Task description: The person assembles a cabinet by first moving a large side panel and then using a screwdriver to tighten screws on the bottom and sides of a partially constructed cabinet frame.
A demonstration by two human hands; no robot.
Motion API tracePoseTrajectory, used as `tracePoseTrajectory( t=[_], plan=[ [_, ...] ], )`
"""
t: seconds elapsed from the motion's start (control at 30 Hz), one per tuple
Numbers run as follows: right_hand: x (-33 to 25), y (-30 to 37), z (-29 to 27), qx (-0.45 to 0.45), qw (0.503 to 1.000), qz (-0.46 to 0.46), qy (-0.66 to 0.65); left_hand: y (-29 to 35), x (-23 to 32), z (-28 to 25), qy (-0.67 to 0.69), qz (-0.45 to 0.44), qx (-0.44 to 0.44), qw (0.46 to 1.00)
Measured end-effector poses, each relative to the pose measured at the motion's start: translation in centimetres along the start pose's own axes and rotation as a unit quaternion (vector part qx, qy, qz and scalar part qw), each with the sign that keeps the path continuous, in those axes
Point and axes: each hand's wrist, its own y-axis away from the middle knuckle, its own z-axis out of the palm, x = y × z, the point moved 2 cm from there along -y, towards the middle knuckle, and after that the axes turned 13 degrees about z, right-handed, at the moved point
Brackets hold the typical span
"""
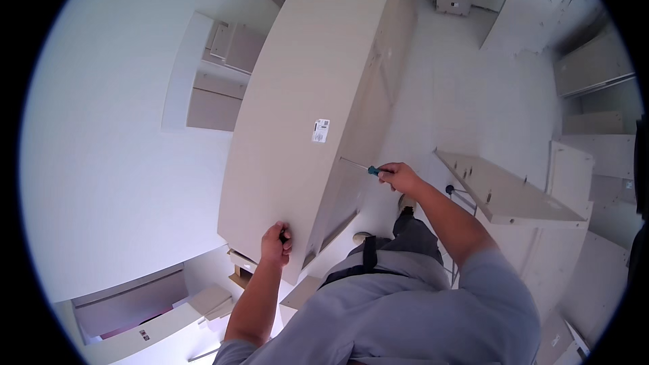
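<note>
A tall beige cabinet (297,81) stands in front of me, with a white label (321,130) on its broad panel. My right hand (400,180) is closed around the teal handle of a screwdriver (374,171). Its thin shaft points left, and the tip meets the cabinet near the edge between the broad panel and the narrower right side. My left hand (273,246) is curled against the lower part of the broad panel. A small black thing (284,235) shows between its fingers, too small to name.
At right, a beige board (503,189) with several fittings along it stands close to my right arm. Other panels (598,61) lean along the right side. A wall opening with shelves (220,88) is at left. Below left are more boards (149,331). My shoes (363,237) stand beside the cabinet.
</note>
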Motion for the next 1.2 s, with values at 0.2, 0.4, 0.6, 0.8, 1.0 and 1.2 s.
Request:
tracePoseTrajectory(
  t=[0.2,0.4,0.6,0.8,1.0,1.2],
  plan=[
    [0.2,-0.5,1.7,0.154,0.881,-0.186,0.408,0.2,0.1,0.3,0.002,-0.007,-0.001,1.000],
    [-1.2,-1.0,0.5,-0.177,0.970,0.119,0.119,0.0,-0.3,-0.1,0.010,0.007,-0.015,1.000],
    [2.3,1.1,2.4,0.036,0.968,-0.059,0.243,-0.7,-0.9,-2.1,0.223,-0.013,-0.073,0.972],
    [3.9,13.3,3.3,0.010,0.973,-0.038,0.228,1.6,-0.7,-0.8,0.336,0.014,-0.109,0.935],
    [0.0,20.7,4.6,0.092,0.952,-0.049,0.288,2.0,-1.3,-2.1,0.322,0.024,-0.212,0.922],
    [-6.5,24.2,11.0,0.100,0.923,-0.157,0.335,3.2,-1.3,-3.3,0.308,0.025,-0.269,0.912]
  ],
)
